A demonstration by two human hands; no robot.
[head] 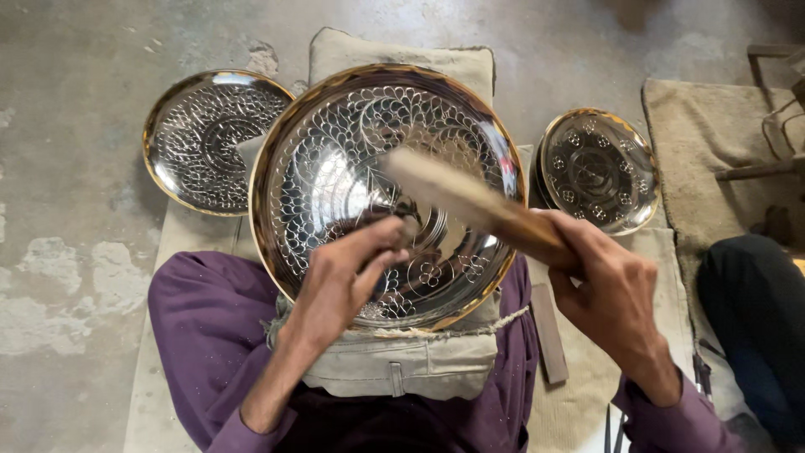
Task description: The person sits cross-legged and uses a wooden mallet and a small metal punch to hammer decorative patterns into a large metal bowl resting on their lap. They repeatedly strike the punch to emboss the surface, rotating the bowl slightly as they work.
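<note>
Engraved round metal dish (335, 159) — left fingers (381, 247) pinch a tool, right fingers (587, 252) grip wooden mallet (470, 201)

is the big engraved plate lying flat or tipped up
Tipped up: the big engraved plate leans on the cushion, its lower rim in the lap.

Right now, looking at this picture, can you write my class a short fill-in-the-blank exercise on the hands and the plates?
1. The right hand grips a wooden ____.
2. The left hand presses a small tool onto the big ____, which rests on the lap.
3. Counting the big one, ____ engraved plates are in view.
4. The sleeves are ____.

Missing words: mallet; plate; three; purple
</note>
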